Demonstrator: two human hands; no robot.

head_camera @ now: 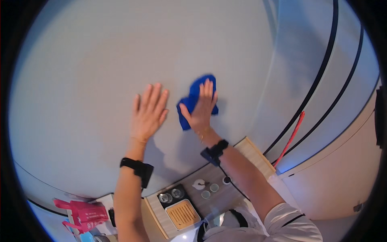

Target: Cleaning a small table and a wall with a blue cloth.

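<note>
A blue cloth [193, 96] lies crumpled against a pale, smooth wall [121, 45]. My right hand [203, 110] presses it there with the palm, fingers pointing up and thumb spread to the left. Part of the cloth is hidden under that hand. To the left, my left hand [150, 113] is laid against the bare wall, or very close to it, with its fingers spread and nothing in it. A black strapped device [139, 171] sits on the left forearm, and a similar strapped device [214, 152] with a cable is on the right.
Below stands a wooden cabinet top [193, 175] with a slatted tea tray [183, 214], glasses [169, 196], a white teapot [198, 184] and small cups [214, 187]. A pink bag [89, 214] is at lower left. Black strips [320, 75] and a red strip [290, 140] run at right.
</note>
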